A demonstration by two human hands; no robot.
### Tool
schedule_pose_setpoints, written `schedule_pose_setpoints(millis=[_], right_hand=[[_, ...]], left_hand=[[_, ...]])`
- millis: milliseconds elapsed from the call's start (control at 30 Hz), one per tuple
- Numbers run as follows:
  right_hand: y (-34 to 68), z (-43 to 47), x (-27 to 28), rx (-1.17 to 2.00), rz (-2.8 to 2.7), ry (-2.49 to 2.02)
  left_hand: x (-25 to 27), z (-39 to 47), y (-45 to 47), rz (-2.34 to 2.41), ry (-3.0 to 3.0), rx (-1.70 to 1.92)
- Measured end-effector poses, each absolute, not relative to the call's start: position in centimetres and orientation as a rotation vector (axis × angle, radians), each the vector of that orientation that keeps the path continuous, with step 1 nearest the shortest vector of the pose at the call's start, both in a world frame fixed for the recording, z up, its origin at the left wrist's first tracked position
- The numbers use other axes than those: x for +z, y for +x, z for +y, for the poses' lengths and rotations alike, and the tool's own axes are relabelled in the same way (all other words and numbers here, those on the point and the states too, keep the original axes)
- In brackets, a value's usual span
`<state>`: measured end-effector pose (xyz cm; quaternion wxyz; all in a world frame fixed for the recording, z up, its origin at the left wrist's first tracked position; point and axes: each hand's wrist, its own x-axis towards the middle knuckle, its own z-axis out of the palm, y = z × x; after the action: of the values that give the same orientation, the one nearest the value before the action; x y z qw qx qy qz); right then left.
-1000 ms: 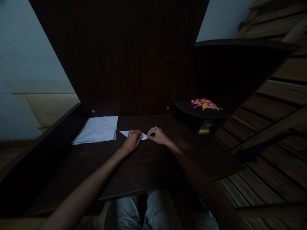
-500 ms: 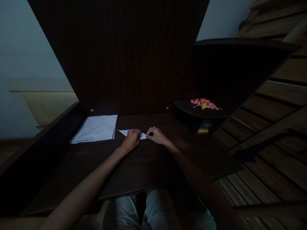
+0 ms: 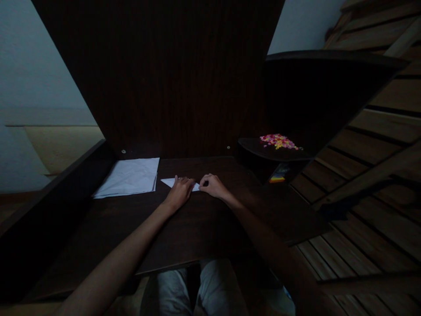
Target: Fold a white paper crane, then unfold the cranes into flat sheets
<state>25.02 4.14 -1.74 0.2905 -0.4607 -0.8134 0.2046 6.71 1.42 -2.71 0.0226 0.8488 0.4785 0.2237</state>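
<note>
A small folded white paper (image 3: 168, 181) lies on the dark desktop, its pointed end to the left. My left hand (image 3: 181, 188) rests across its middle with the fingers stretched out, pressing it down and covering much of it. At the paper's right end my right hand (image 3: 212, 185) is closed in a pinch, thumb and forefinger together on the corner. The fingertips hide the exact edge between them.
A stack of white paper sheets (image 3: 131, 175) lies at the left of the desk (image 3: 184, 239). On the corner shelf (image 3: 253, 148) to the right is a pile of small pink, red and yellow pieces (image 3: 279, 141). Below it sits a small item with a yellow edge (image 3: 277, 179). Wooden slats (image 3: 371, 175) stand at the right.
The view has shifted very slightly. Both hands stay at the folded paper, in almost the same pose.
</note>
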Motion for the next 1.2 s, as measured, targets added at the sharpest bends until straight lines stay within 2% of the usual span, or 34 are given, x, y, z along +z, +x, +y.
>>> schedule_pose_setpoints(millis=[200,467,900,1200], right_hand=[[25.2,4.1,-1.5,0.55,-2.188,-1.221],[25.5,4.2,-1.3,0.603,-2.2,-1.189],[26.8,4.6,-1.5,0.477,-2.321,-1.165],[28.6,4.8,-0.7,0.657,-2.336,-1.205]], left_hand=[[-3.5,1.8,6.2,1.249,2.705,0.583],[-3.2,1.8,6.2,1.273,2.65,0.506],[-3.5,2.4,6.1,1.292,2.551,0.543],[-3.3,1.9,6.2,1.306,2.589,0.541]])
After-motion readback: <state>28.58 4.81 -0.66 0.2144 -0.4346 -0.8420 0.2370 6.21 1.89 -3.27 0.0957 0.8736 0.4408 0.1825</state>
